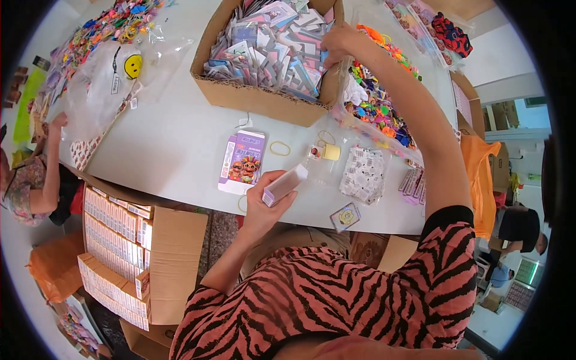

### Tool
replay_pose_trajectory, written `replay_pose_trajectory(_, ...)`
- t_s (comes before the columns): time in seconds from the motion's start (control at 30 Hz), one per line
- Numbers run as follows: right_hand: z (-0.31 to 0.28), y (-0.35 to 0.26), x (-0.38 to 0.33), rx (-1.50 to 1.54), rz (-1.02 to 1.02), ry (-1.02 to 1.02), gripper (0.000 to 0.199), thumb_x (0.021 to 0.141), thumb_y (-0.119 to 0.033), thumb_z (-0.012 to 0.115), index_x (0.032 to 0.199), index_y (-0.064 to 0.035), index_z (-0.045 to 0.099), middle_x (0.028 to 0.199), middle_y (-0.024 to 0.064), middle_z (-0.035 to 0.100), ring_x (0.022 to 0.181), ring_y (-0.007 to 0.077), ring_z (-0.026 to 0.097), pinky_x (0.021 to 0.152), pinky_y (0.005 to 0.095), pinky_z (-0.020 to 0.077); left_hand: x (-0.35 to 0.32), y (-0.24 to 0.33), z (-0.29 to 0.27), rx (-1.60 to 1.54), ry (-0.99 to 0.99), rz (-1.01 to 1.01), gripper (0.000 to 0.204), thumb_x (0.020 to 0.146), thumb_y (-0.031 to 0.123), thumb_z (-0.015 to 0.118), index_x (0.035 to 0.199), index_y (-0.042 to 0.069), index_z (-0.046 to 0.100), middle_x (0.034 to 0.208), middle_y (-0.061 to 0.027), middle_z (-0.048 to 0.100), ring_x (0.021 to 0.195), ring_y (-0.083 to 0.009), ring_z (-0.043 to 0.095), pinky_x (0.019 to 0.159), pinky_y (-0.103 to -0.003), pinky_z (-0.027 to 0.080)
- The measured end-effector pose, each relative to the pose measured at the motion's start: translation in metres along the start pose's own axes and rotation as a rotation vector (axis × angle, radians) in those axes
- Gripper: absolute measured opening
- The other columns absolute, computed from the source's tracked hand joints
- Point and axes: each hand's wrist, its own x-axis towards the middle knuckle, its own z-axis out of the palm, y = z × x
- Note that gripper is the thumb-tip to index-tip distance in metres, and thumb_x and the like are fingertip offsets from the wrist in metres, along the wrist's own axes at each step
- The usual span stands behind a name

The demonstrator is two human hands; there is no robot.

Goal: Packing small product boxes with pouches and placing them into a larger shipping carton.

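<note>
My left hand is closed around a slim, pale stack of cards, held tilted above the table's near edge. My right arm stretches far forward, and my right hand dips its curled fingers inside the right wall of a cardboard carton. Many small flat sleeved cards fill that carton. The right fingertips are partly hidden among them, so what they grip cannot be made out. A flattened purple box with cartoon figures lies left of my left hand. Near the front edge rests a single yellow-printed card.
A clear bag of colourful trinkets lies beside the carton. White printed slips, a yellow pad and rubber bands sit on the table. Packed boxes fill a carton at lower left. Another person's hand is at far left.
</note>
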Motion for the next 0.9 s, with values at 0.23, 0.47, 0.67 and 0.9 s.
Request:
replay_pose_trajectory(0.23, -0.009, -0.008, 0.0, -0.03, 0.027, -0.123, 0.048, 0.063, -0.043, 0.072, 0.102, -0.0144, 0.069, 0.097, 0.0066, 0.067, 0.096, 0.0252, 0.063, 0.086, 0.0397, 0.0419, -0.008, -0.009, -0.001, -0.059, 0.038, 0.011, 0.036, 0.079, 0.005, 0.07, 0.111, 0.0, 0.056, 0.093, -0.0027, 0.063, 0.086, -0.0068, 0.057, 0.076, -0.021, 0.047)
replay_pose_trajectory(0.47, -0.004, -0.007, 0.009, -0.121, 0.004, 0.043, 0.034, 0.069, -0.026, 0.066, 0.098, -0.0082, 0.065, 0.093, 0.0092, 0.067, 0.091, 0.0272, 0.064, 0.079, 0.0406, 0.0475, -0.014, -0.017, -0.001, -0.045, -0.002, 0.031, 0.037, 0.079, 0.004, 0.07, 0.112, -0.002, 0.055, 0.096, -0.0039, 0.063, 0.088, -0.0079, 0.058, 0.077, -0.022, 0.048)
replay_pose_trajectory(0.67, 0.023, -0.032, 0.011, 0.567, -0.143, 0.395, 0.022, 0.072, -0.02, 0.063, 0.089, -0.0064, 0.064, 0.081, 0.0136, 0.066, 0.078, 0.0301, 0.064, 0.068, 0.0387, 0.0502, -0.01, -0.015, 0.002, -0.094, 0.002, 0.016, 0.038, 0.079, 0.004, 0.07, 0.113, -0.002, 0.054, 0.096, -0.0049, 0.063, 0.088, -0.0081, 0.058, 0.076, -0.022, 0.049)
replay_pose_trajectory(0.9, 0.033, -0.039, 0.019, 0.656, -0.023, 0.42, 0.01, 0.071, -0.015, 0.061, 0.075, -0.0075, 0.065, 0.07, 0.0107, 0.064, 0.066, 0.0267, 0.063, 0.063, 0.0367, 0.0491, -0.011, -0.009, 0.001, -0.098, 0.006, -0.004, 0.034, 0.077, 0.001, 0.07, 0.109, -0.002, 0.056, 0.095, -0.0035, 0.062, 0.088, -0.0083, 0.058, 0.079, -0.022, 0.047)
